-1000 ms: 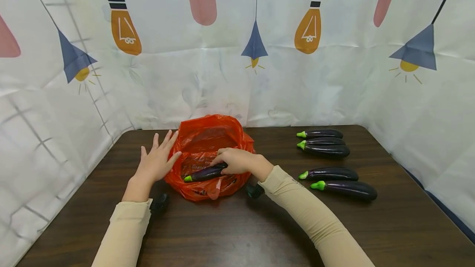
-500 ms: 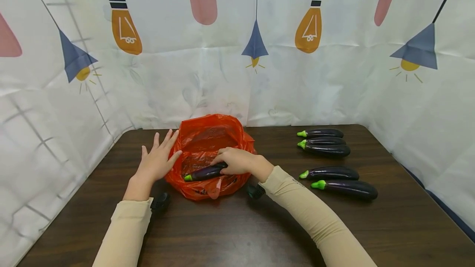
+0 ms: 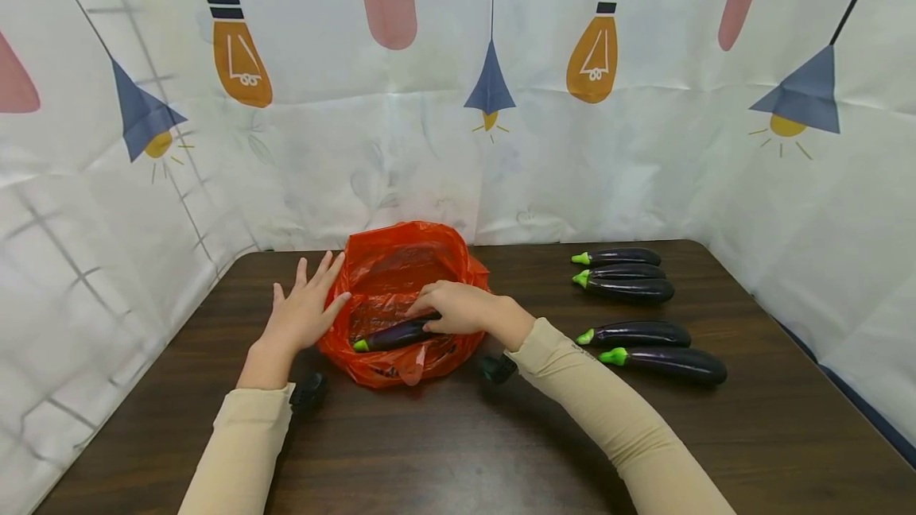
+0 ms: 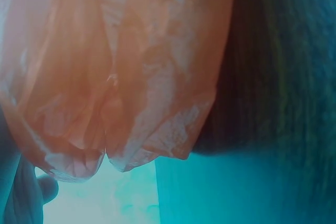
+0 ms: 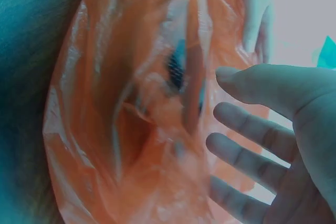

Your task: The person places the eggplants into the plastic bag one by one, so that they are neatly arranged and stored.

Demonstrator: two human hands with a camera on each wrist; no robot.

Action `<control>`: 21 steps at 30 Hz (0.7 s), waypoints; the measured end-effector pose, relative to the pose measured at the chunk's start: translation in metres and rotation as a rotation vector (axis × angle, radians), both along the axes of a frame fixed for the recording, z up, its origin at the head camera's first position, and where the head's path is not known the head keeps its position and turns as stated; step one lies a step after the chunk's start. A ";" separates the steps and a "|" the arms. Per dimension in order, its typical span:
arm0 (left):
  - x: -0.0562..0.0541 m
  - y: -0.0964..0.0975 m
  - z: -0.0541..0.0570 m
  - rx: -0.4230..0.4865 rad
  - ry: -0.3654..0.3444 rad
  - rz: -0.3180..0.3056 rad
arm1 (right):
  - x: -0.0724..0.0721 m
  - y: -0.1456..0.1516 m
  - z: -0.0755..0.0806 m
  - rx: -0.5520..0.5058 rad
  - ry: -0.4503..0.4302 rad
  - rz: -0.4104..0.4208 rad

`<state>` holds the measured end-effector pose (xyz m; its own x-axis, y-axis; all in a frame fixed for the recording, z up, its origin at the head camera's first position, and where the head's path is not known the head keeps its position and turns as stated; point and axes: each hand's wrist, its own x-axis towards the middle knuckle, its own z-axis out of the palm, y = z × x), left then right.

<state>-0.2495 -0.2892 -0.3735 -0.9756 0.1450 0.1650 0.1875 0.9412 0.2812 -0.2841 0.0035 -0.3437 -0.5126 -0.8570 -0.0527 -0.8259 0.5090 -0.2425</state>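
A red plastic bag [image 3: 408, 249] stands with its mouth spread wide, and an eggplant [image 3: 390, 336] lies inside, green stem to the left. My left hand [image 3: 304, 316] rests against the bag's left rim with straight, spread fingers. Just over the eggplant's right end is my right hand [image 3: 461, 310]. In the right wrist view, this right hand [image 5: 294, 135] has its thumb and fingers apart with nothing between them, beside the bag's thin wall [image 5: 100, 103]. The bag [image 4: 115, 66] fills most of the left wrist view.
Several eggplants [image 3: 661, 366] lie on the right of the dark wooden table [image 3: 458, 459], stems pointing left. A white curtain [image 3: 429, 157] printed with lamps hangs behind the table and along its sides. Dark straps [image 3: 308, 392] sit under both wrists.
My right hand has let go of the eggplant and lifted slightly off it. The left hand, the bag and the eggplants on the table have stayed put.
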 end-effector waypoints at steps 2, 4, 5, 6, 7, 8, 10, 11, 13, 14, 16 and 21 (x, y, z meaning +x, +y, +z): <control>-0.001 -0.001 -0.001 -0.001 -0.001 0.000 | 0.001 0.002 0.003 -0.010 -0.004 0.006; -0.001 -0.001 -0.001 -0.001 -0.001 0.001 | 0.001 0.004 0.006 -0.021 -0.008 0.013; -0.001 -0.001 -0.001 -0.001 0.000 0.001 | 0.002 0.005 0.008 -0.026 -0.007 0.016; -0.001 -0.001 -0.001 0.000 0.001 0.000 | 0.002 0.006 0.009 -0.030 -0.004 0.019; -0.001 -0.001 -0.001 0.000 0.002 0.000 | 0.003 0.007 0.010 -0.036 0.000 0.024; -0.001 -0.001 -0.001 -0.001 0.002 -0.001 | 0.004 0.008 0.012 -0.042 0.005 0.029; -0.001 -0.001 -0.001 -0.003 0.001 -0.002 | 0.005 0.011 0.014 -0.056 0.017 0.044; -0.002 -0.001 -0.001 -0.004 -0.002 -0.002 | 0.006 0.012 0.015 -0.063 0.024 0.050; -0.002 0.000 -0.002 -0.004 -0.004 -0.002 | 0.007 0.016 0.017 -0.085 0.030 0.062; -0.002 0.000 -0.002 -0.004 -0.004 -0.002 | 0.007 0.018 0.017 -0.093 0.035 0.067; -0.002 -0.001 -0.003 -0.004 -0.005 -0.001 | 0.008 0.022 0.018 -0.107 0.044 0.070; -0.003 -0.001 -0.003 -0.005 -0.002 0.002 | 0.013 0.034 0.020 -0.132 0.056 0.057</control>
